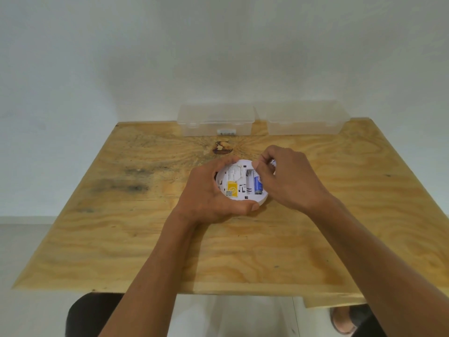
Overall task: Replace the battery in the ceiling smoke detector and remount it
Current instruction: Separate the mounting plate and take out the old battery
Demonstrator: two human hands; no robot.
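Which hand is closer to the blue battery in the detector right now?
Right. The right hand has its fingers at the blue battery's top end, seemingly touching it. The left hand grips the detector's left rim, across the yellow label from the battery.
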